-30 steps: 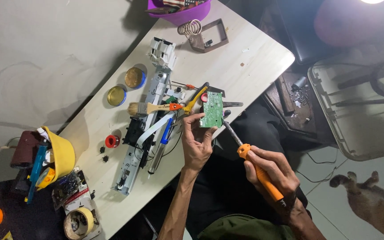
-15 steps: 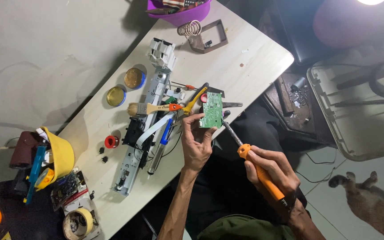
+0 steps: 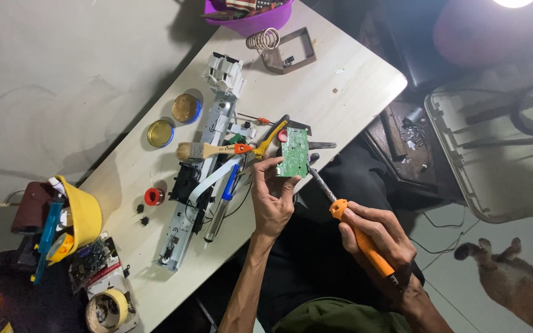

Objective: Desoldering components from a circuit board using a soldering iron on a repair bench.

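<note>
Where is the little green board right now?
In the head view, the green circuit board sits near the middle, pinched in the left hand at the table's near edge, beside the soldering iron.

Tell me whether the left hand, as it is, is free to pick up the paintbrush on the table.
Probably not as it stands: the left hand is holding the green circuit board upright. The paintbrush lies uncovered just beside it, so only the occupied fingers stand in the way.
</note>
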